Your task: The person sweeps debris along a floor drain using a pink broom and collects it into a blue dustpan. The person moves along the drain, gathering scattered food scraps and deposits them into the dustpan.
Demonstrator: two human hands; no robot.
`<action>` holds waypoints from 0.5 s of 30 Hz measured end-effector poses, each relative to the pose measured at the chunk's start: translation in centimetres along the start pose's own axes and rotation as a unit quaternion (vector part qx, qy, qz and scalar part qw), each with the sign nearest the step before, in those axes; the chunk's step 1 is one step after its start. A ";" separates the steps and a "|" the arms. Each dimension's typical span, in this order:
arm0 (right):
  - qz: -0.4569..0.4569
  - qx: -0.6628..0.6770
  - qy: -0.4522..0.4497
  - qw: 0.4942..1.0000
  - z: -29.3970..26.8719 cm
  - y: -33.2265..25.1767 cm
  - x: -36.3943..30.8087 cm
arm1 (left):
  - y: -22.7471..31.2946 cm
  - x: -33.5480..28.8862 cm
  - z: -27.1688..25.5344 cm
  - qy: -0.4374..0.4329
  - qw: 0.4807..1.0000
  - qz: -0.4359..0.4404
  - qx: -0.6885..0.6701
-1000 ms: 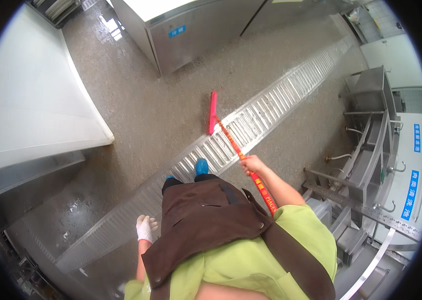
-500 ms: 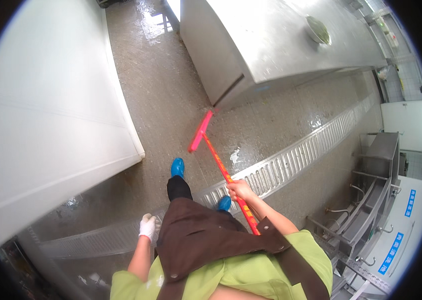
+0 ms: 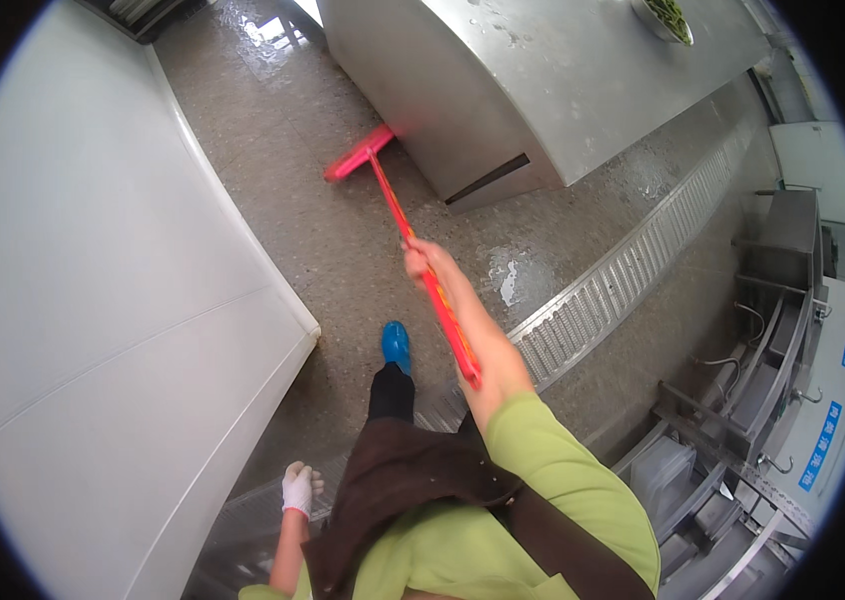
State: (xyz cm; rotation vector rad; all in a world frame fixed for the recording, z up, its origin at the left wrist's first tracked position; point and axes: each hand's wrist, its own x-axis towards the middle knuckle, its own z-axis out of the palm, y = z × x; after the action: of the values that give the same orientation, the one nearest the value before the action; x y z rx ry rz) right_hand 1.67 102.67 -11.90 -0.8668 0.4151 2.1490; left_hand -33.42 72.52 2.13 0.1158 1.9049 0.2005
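Observation:
My right hand (image 3: 423,262) is bare and wrapped round the red handle of a floor squeegee (image 3: 355,158), the arm stretched forward. The long handle slants back from the pinkish-red head, its rear end lying along my forearm. The head is on the wet floor, its right end close against the base of a steel counter (image 3: 433,100). Low at my left side hangs my left hand (image 3: 300,489), in a white glove, with fingers curled and nothing visible in them.
A large white panel-sided unit (image 3: 143,300) fills the left. A slotted metal drain cover (image 3: 623,280) crosses the brown floor (image 3: 293,190). On the counter stands a bowl of green vegetables (image 3: 665,20). Steel sinks with taps (image 3: 763,380) line the right. My blue-booted foot (image 3: 397,346) is forward.
My right hand has pushed the squeegee forward and left, its head now beside the counter's side. My view has shifted forward. My left hand stays low and curled.

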 end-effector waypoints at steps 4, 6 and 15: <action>0.025 0.032 0.094 0.995 -6.4 5.4 -13.7 | 1.7 1.1 1.5 -0.033 0.998 0.021 0.050; 0.052 -0.057 0.186 0.980 -9.0 7.7 -20.9 | 2.9 1.7 2.5 -0.048 0.997 0.038 0.053; -0.036 -0.160 0.329 0.930 -14.6 11.2 -35.6 | 6.9 0.5 6.3 -0.088 0.982 0.105 0.128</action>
State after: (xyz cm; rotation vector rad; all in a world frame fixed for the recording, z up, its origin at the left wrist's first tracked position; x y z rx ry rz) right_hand 16.58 68.44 2.71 -1.7734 0.3503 1.8363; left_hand -27.81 79.86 0.95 0.4945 1.7334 0.0834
